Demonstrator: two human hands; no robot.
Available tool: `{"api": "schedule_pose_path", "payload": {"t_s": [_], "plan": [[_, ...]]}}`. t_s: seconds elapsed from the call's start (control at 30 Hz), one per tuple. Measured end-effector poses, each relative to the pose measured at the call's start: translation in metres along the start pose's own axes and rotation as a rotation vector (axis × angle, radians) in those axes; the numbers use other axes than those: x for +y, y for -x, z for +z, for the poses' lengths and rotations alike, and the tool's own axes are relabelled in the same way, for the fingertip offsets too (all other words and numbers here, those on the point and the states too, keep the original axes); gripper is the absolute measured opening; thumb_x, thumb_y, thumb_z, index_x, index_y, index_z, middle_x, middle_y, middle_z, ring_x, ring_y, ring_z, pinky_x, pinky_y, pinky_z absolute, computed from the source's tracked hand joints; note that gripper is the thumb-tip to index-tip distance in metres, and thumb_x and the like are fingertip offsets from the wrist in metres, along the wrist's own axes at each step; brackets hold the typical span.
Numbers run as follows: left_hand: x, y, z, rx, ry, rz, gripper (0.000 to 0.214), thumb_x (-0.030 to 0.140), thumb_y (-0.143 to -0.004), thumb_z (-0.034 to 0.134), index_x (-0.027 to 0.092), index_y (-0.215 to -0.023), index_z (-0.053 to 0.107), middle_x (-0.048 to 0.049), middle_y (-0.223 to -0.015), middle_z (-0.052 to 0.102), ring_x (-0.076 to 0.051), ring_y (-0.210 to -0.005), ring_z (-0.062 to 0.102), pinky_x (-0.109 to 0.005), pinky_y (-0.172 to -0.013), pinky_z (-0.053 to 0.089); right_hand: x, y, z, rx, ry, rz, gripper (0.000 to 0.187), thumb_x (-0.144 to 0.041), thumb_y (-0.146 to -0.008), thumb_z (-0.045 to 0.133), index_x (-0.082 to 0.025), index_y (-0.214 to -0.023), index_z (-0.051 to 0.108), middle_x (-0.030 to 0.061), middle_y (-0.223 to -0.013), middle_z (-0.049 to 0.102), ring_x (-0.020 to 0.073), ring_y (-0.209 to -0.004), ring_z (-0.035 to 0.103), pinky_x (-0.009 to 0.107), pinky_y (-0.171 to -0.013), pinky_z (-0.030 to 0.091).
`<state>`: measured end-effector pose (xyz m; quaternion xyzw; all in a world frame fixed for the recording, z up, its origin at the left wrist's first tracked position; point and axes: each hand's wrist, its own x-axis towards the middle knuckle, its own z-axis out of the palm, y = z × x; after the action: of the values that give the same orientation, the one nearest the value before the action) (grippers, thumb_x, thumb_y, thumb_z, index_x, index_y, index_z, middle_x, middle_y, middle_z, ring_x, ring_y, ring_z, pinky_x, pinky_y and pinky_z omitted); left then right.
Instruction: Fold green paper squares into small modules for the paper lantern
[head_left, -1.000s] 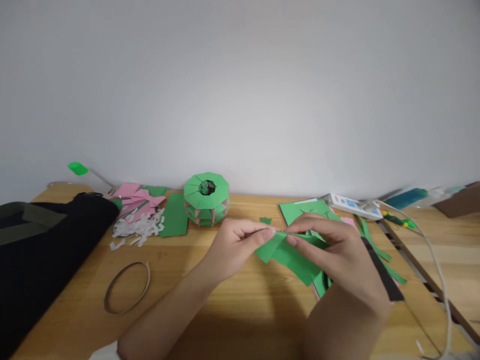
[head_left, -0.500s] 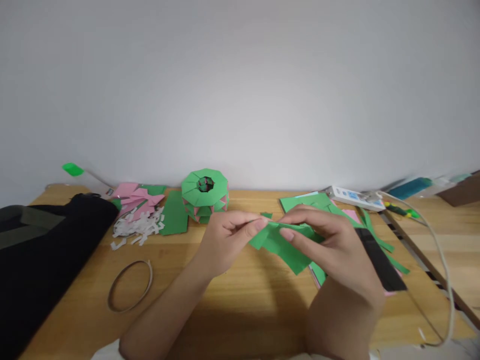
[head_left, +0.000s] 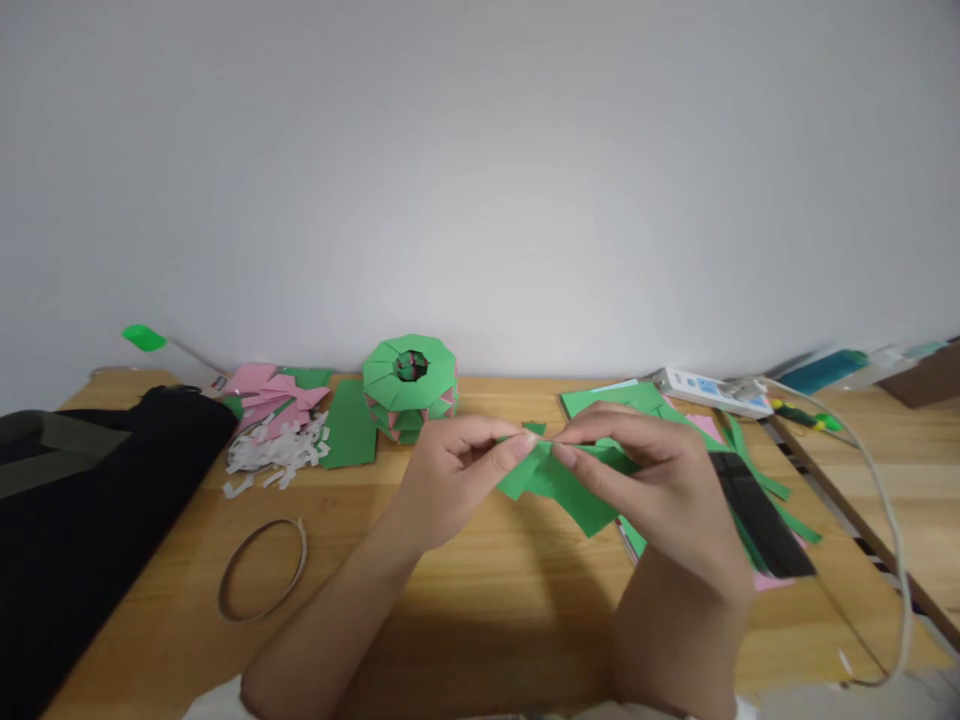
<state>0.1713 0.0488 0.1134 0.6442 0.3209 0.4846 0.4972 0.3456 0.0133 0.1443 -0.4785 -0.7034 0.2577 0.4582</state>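
Observation:
A piece of green paper [head_left: 581,497] is held up above the table between my two hands. My left hand [head_left: 466,480] pinches its upper left edge between thumb and fingers. Close beside that pinch, the thumb and fingers of my right hand [head_left: 649,475] grip the same upper edge, and the lower part of the paper hangs down free. Behind my left hand stands a round green and pink folded-paper piece [head_left: 386,370] with a hole in its top. A small green paper scrap [head_left: 534,428] shows just behind my fingertips.
White paper strips [head_left: 274,455] and pink paper pieces [head_left: 259,385] lie at the left, by a green sheet [head_left: 352,430]. A beige ring [head_left: 225,580] lies in front. At right are green sheets [head_left: 589,400], a black phone [head_left: 765,530] and a power strip [head_left: 709,393]. A black bag [head_left: 112,530] covers the left edge.
My right thumb and fingers have slid left along the paper's upper edge, nearer my left fingertips. The hanging corner has risen slightly. My left hand stays almost where it was.

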Motion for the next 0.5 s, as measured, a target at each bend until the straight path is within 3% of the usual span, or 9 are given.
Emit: {"api": "schedule_pose_path", "payload": {"t_s": [0.13, 0.27, 0.37, 0.5], "plan": [[-0.0003, 0.0002, -0.0003, 0.014, -0.147, 0.07, 0.014, 0.015, -0.08, 0.064, 0.011, -0.07, 0.072, -0.0024, -0.062, 0.072, -0.009, -0.052, 0.06, -0.015, -0.048, 0.044, 0.0012, 0.0013, 0.0002, -0.056, 0.033, 0.02, 0.008, -0.015, -0.082, 0.065, -0.019, -0.077, 0.068, -0.0001, -0.072, 0.068, 0.0114, -0.067, 0.061, 0.023, -0.062, 0.047], [0.0003, 0.0011, -0.0027, -0.099, -0.338, 0.152, 0.02, 0.015, -0.084, 0.061, 0.011, -0.07, 0.074, -0.005, -0.067, 0.075, -0.012, -0.058, 0.065, -0.019, -0.054, 0.046, 0.0027, 0.0012, -0.0005, -0.141, 0.094, 0.029, 0.009, -0.013, -0.083, 0.063, -0.018, -0.077, 0.067, -0.0003, -0.072, 0.068, 0.0107, -0.067, 0.061, 0.022, -0.062, 0.046], [0.0001, 0.0018, -0.0035, -0.107, -0.293, 0.147, 0.016, 0.015, -0.083, 0.064, 0.013, -0.074, 0.076, -0.0051, -0.071, 0.077, -0.013, -0.062, 0.068, -0.018, -0.057, 0.049, 0.0029, 0.0012, -0.0023, -0.143, 0.098, -0.004, 0.01, -0.014, -0.084, 0.063, -0.018, -0.077, 0.068, -0.0003, -0.071, 0.069, 0.0107, -0.067, 0.061, 0.022, -0.062, 0.046], [-0.0003, 0.0021, -0.0048, -0.011, -0.105, 0.072, 0.005, 0.016, -0.076, 0.072, 0.016, -0.073, 0.077, -0.0013, -0.068, 0.076, -0.01, -0.059, 0.068, -0.014, -0.054, 0.05, 0.0001, 0.0029, -0.0053, -0.119, 0.057, -0.062, 0.01, -0.012, -0.084, 0.065, -0.019, -0.078, 0.069, -0.0008, -0.071, 0.069, 0.0105, -0.068, 0.061, 0.022, -0.065, 0.047]]}}
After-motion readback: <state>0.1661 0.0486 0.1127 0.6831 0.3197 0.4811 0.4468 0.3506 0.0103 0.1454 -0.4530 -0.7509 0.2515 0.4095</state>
